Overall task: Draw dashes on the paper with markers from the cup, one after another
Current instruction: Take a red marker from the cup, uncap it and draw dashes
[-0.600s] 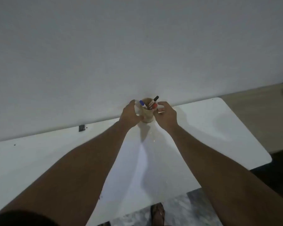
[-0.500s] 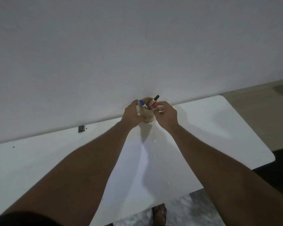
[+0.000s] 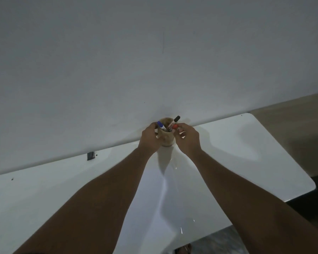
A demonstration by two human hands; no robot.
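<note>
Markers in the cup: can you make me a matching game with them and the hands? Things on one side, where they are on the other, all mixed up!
Things:
1. blue-capped marker
2. black-capped marker
3. left hand
4. right hand

Places or states:
A. fingers at the red-capped marker
B. sticks up highest, on the cup's right side
C. wrapped around the cup
D. leans at the cup's left side

Pairs: 1-D, 2-B, 3-C, 4-A
</note>
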